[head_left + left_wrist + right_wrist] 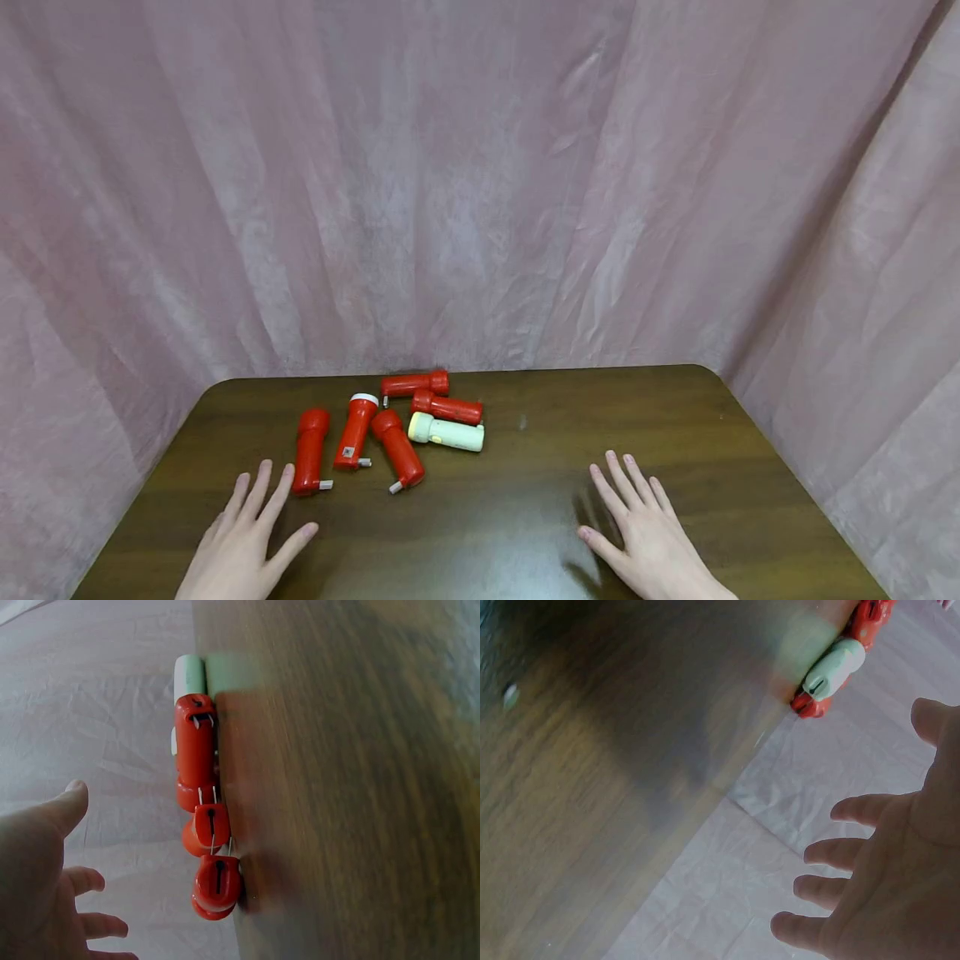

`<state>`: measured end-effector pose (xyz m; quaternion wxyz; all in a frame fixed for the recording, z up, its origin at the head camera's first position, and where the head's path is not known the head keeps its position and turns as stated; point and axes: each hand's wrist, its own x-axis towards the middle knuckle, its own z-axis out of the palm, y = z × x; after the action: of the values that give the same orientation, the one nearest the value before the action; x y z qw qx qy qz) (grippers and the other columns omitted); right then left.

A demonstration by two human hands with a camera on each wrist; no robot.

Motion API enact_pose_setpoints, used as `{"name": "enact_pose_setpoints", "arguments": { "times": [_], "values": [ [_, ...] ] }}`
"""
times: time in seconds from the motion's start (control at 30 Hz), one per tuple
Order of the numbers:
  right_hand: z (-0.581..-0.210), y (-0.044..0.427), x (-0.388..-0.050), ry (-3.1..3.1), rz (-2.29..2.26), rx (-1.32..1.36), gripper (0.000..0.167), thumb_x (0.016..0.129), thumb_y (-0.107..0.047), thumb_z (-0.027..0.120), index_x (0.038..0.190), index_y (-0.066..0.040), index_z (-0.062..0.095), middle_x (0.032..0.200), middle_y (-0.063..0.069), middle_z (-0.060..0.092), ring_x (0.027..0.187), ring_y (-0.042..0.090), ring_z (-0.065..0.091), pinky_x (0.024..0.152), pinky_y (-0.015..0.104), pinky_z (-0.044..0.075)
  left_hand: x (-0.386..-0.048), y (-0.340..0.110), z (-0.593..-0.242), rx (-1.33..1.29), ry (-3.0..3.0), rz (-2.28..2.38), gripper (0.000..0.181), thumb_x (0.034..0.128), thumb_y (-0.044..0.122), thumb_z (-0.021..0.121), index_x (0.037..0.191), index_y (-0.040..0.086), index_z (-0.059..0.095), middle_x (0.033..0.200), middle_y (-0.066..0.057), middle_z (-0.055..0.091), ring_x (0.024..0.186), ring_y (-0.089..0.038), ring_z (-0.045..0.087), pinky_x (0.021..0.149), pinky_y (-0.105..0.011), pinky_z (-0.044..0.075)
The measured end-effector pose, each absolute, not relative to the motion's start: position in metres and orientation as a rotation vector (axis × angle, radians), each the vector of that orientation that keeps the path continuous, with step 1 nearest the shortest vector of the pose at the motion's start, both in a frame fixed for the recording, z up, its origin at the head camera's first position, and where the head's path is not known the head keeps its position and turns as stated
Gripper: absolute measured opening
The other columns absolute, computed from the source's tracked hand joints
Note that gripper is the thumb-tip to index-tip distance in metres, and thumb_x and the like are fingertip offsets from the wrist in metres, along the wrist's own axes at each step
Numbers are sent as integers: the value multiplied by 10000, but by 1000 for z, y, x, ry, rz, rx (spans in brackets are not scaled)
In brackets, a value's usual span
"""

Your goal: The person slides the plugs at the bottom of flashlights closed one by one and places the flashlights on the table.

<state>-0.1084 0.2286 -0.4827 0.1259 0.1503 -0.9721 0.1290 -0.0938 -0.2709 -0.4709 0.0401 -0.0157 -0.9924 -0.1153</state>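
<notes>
At the lower left of the frame the left hand (240,542) lies with fingers straight and spread, its grip released and holding nothing, its fingertips just beside the first red flashlight (310,454), which points its head toward the top of the frame and sticks pale prongs (326,485) out to the right at its bottom end. Next, left of centre, comes the white-rimmed red flashlight (355,433), its prongs also out; near its bottom end is a small white label (348,452) with dark marks, too small to read. The third red flashlight (399,452) slants beside it, head at upper left, prongs at lower left. Above it, near the back edge of the brown table (525,525), lies the far red flashlight (408,384), head to the right. Just below that, the fifth red flashlight (453,409) has its head to the left, and close under it lies the pale green flashlight (453,435), with a cream head and a yellowish button. At the lower right, well apart from all of them, the right hand (648,533) spreads its fingers, likewise gripping nothing. A pinkish curtain (480,183) fills the upper frame.
</notes>
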Motion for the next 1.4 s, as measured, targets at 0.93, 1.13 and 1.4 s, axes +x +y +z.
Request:
{"name": "enact_pose_setpoints", "arguments": {
  "times": [0.93, 1.13, 1.4],
  "values": [
    [-467, 188, -101, -2602, 439, 762, 793, 934, -423, 770, 1609, -175, 435, 1707, 75, 390, 1640, -30, -37, 1285, 94, -106, -93, -264, -452, 19, -2860, -743, 727, 1060, 474, 588, 1630, 84, 361, 1627, -257, 437, 1408, -539, 494, 928, -784, 473],
    [-466, 177, -103, -2594, 469, 782, 824, 920, -423, 787, 1620, -197, 415, 1722, 43, 363, 1618, 240, 320, 1305, 157, 49, -101, -264, -452, 25, -2826, -834, 706, 1070, 457, 578, 1618, 59, 378, 1621, -258, 444, 1443, -532, 460, 1043, -732, 436],
    [-467, 164, -99, -2623, 536, 807, 772, 924, -413, 786, 1583, -158, 475, 1709, 55, 390, 1559, 290, 424, 1138, 529, 504, -107, -265, -458, 61, -2799, -859, 658, 1072, 412, 588, 1576, 19, 432, 1551, -303, 500, 1374, -556, 511, 1037, -731, 452]
  ]
}}
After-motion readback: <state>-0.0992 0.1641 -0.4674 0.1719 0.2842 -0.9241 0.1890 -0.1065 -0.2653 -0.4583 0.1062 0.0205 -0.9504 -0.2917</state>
